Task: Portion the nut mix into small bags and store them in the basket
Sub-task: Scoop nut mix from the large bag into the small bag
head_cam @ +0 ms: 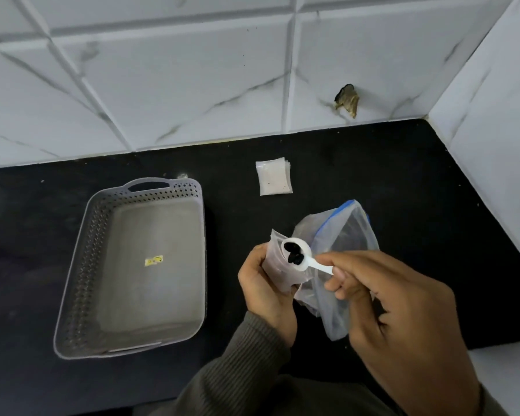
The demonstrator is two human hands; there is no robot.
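Thin plastic, so we judge the small bag [278, 265] light, limp and slippery, best held below its mouth. Right of the basket [150, 235], our left hand [264, 286] grips it upright; our right hand [388, 301] pinches the spoon [305, 259], loaded with dark pieces, over its opening.
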